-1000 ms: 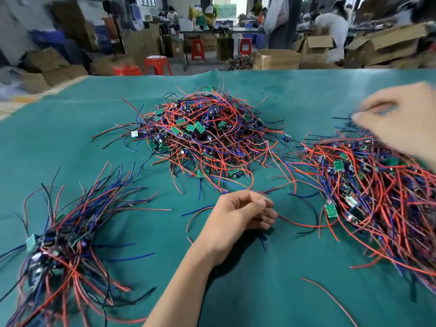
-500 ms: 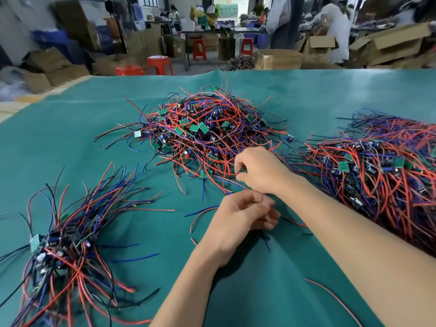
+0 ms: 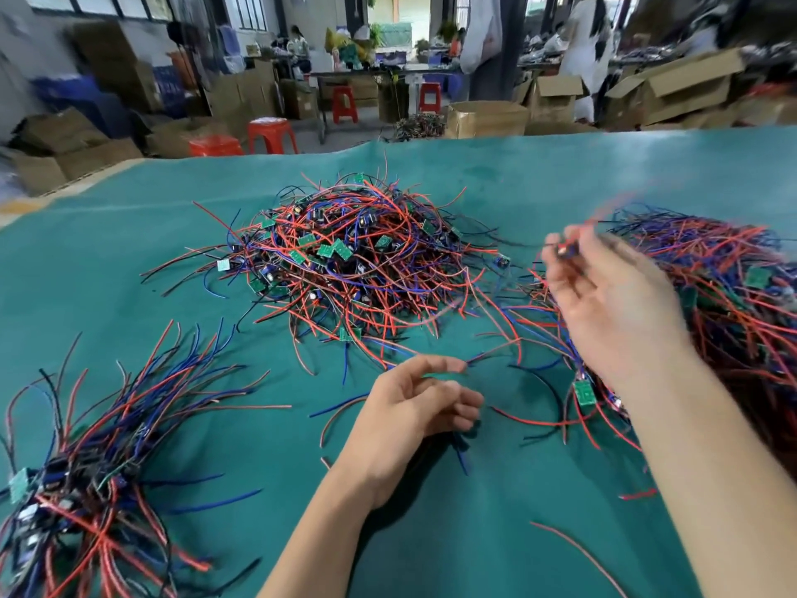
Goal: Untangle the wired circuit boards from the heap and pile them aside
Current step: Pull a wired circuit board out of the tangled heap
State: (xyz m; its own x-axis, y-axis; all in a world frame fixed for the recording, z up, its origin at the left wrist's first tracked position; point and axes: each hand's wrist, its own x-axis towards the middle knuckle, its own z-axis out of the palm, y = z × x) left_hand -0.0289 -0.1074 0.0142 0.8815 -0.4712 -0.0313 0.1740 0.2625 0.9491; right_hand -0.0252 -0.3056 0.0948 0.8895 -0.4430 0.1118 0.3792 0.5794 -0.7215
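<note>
Table: green cloth (image 3: 129, 269) with boxes and red stools behind
Heap: big tangle of wired boards (image 3: 358, 269) in the middle
Sorted pile: wires lie at the left (image 3: 86, 468)
Right hand (image 3: 612, 312): up high, pinching blurry wires
Left hand (image 3: 414, 407): fingers loosely curled, pinching a thin wire (image 3: 496, 356)

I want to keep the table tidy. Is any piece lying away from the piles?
Yes. A single red wire lies alone on the green cloth near the right forearm, apart from every pile, with no board visible on it. A short red scrap lies nearby.
</note>
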